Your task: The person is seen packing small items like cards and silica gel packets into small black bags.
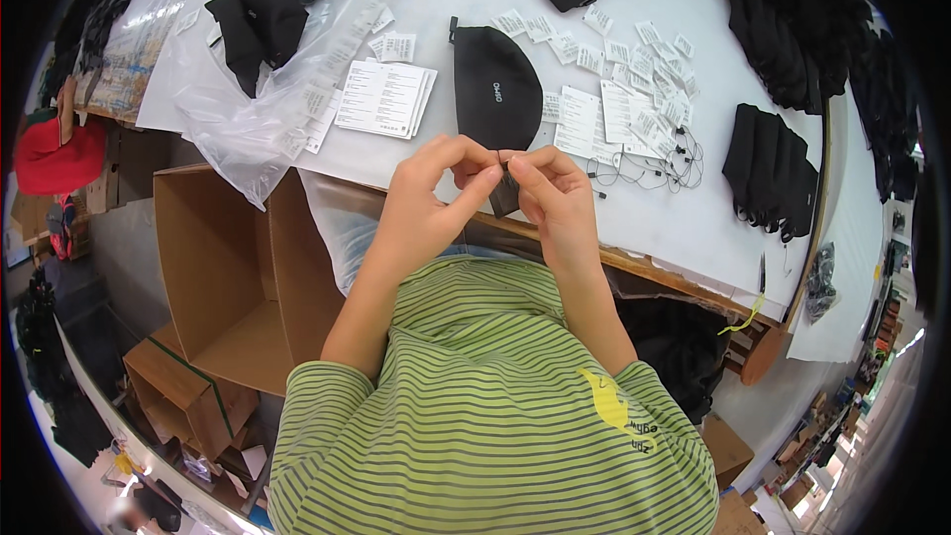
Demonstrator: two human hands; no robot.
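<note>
My left hand point(432, 190) and my right hand point(557, 200) meet over the table's front edge. Both are closed, fingertips pinching a thin black string point(500, 155) between them. Just below the fingertips hangs a small dark flap point(504, 198); whether it is a tag or part of a pouch I cannot tell. Right beyond my hands lies a black half-round pouch point(495, 84) with small pale lettering and a loop at its far corner. To its right are printed cards point(580, 124) and a tangle of black tag strings point(682, 163).
Small white labels point(634, 64) are scattered at the right. A stack of white cards point(381, 99) sits left, beside clear plastic point(228, 129) and black pouches point(260, 25). More black pouches point(771, 168) are piled right. An open cardboard box point(218, 267) stands below the table's left edge.
</note>
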